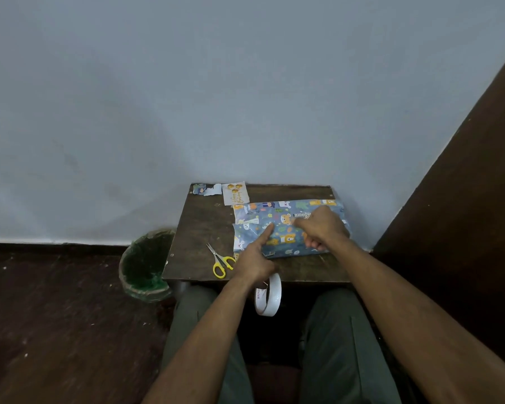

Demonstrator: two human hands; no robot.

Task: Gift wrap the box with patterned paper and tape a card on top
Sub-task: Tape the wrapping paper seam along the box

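Observation:
The box [283,237], wrapped in blue paper printed with cartoon animals, lies on the right half of a small dark wooden table [201,228]. My left hand [255,262] stretches its index finger onto the paper seam near the box's left end. Its other fingers are curled, and a white tape roll [268,295] hangs from them below the table's front edge. My right hand [321,228] rests on top of the box with its fingers curled into a fist; I see nothing held in it. A white greeting card [235,193] with gold balloons lies at the table's back edge.
Yellow-handled scissors [222,262] lie at the table's front, left of the box. Torn scraps of wrapping paper [206,189] sit in the back left corner. A green-lined bin [146,263] stands on the floor at the left. A wall is right behind the table.

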